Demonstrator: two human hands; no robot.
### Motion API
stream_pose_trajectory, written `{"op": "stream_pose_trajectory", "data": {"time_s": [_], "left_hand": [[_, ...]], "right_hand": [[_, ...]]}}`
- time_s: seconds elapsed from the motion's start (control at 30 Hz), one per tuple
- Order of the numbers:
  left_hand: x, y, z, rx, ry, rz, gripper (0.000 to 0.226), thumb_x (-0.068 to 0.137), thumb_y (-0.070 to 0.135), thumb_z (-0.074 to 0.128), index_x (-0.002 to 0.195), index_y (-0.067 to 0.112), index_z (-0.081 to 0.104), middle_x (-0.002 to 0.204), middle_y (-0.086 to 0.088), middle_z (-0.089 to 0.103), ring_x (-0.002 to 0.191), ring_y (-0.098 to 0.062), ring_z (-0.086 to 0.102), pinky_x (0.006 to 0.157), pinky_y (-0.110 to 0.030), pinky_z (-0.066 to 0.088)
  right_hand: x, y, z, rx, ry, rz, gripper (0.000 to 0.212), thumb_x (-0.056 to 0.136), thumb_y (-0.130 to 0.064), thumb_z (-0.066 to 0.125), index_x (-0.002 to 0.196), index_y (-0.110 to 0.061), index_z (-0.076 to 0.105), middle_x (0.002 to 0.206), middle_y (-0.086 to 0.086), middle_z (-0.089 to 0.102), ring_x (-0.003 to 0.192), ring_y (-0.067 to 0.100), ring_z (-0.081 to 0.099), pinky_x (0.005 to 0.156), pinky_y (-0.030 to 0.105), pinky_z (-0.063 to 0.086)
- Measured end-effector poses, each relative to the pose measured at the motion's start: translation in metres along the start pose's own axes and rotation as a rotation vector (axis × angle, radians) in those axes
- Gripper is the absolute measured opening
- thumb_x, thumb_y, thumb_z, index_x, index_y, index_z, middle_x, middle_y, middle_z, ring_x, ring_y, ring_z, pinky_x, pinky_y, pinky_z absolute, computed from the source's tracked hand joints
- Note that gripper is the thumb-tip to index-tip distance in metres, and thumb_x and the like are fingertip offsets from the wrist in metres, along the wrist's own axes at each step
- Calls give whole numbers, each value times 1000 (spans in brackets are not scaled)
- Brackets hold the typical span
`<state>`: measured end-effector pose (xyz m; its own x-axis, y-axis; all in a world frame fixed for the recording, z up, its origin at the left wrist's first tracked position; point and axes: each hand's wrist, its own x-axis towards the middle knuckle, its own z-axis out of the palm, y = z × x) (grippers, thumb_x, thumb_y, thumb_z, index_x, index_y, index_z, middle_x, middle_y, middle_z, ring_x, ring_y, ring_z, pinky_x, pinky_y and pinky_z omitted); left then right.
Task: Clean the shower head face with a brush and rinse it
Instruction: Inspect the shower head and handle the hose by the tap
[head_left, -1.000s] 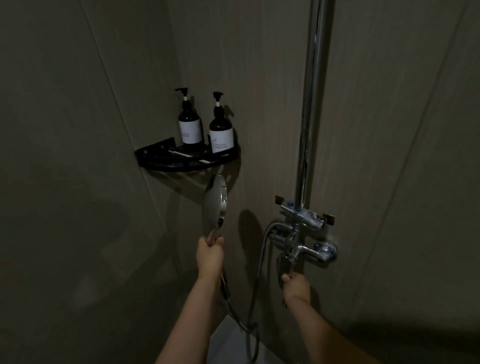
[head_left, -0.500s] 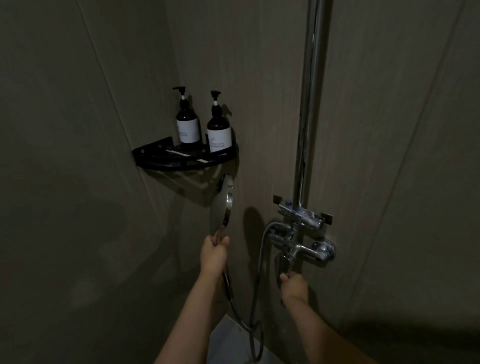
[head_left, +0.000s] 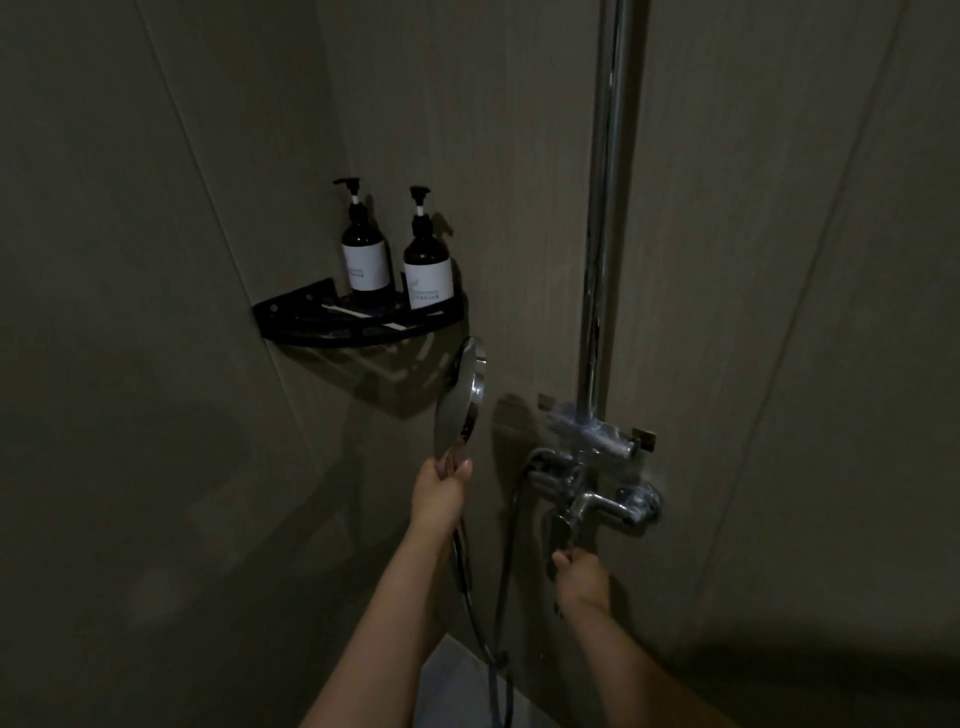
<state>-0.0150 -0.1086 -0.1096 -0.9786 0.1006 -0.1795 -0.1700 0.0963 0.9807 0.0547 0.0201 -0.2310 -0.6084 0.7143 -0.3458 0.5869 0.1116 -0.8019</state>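
Observation:
In a dim shower corner, my left hand (head_left: 439, 491) grips the handle of a chrome shower head (head_left: 460, 397), held upright just below the corner shelf. The round head is seen nearly edge-on, its face turned to the right toward the wall. Its hose (head_left: 498, 597) loops down from the handle and back up to the chrome mixer valve (head_left: 597, 475). My right hand (head_left: 579, 574) is closed on the lever (head_left: 561, 530) hanging under the valve. No water spray shows. A brush cannot be made out with certainty.
A black corner shelf (head_left: 291, 312) on the wall holds two dark pump bottles (head_left: 366, 249) (head_left: 427, 262) and a thin white item. A vertical chrome riser pipe (head_left: 605, 208) rises from the valve. Tiled walls close in on the left and right.
The shower head has turned from showing its broad side to nearly edge-on and shifted slightly right. My right hand stays on the valve lever.

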Motion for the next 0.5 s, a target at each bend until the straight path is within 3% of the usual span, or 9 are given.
{"op": "stream_pose_trajectory", "data": {"time_s": [0.1,0.5], "left_hand": [[1,3,6,-4,-20,44,4,90,15,57,89,17,54,105,-13,63,102,-27,61,96,-40,47],[1,-2,2,58,37,-13,28,92,16,55,116,3,53,109,-10,58,106,-26,56,88,-29,41]], "right_hand": [[1,1,0,-15,-8,-11,29,95,-14,50,113,3,64,116,25,64,111,32,60,89,30,45],[4,1,-2,-26,-46,-6,30,94,-17,51,112,4,63,118,25,63,113,33,59,88,29,45]]}}
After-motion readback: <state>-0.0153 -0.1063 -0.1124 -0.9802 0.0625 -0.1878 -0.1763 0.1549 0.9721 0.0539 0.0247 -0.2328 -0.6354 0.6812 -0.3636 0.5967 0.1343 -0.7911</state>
